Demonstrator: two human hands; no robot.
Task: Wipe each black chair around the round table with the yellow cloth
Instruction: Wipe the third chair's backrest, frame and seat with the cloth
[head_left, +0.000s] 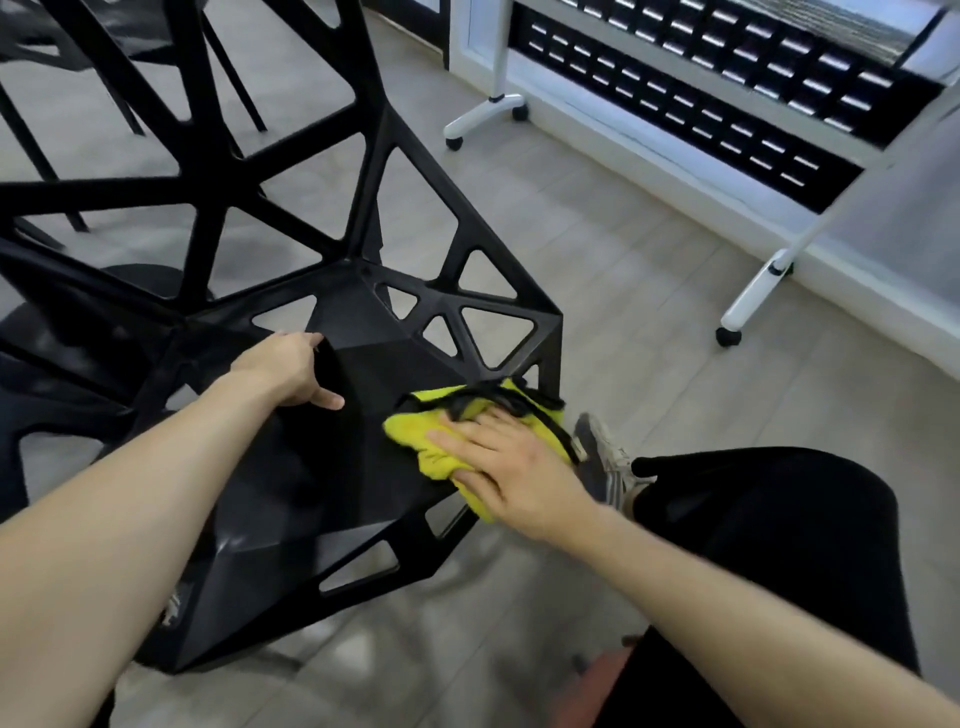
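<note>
Hands, two of them, are both on one black chair (332, 467). My right hand (511, 467) lies flat, fingers spread, pressing the single yellow cloth (415, 434) onto the right edge of the chair's seat. My left hand (291, 371) curls around a ridge near the seat's back. More black chair legs (228, 73) stand beyond this chair; I can't count them.

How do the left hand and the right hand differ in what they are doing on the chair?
The right hand lies flat, pressing the yellow cloth on the seat's front right edge; the left hand holds no cloth. The left hand rests further back on the black chair, fingers curled; the right hand's fingers are spread. Both touch the same chair.
</note>
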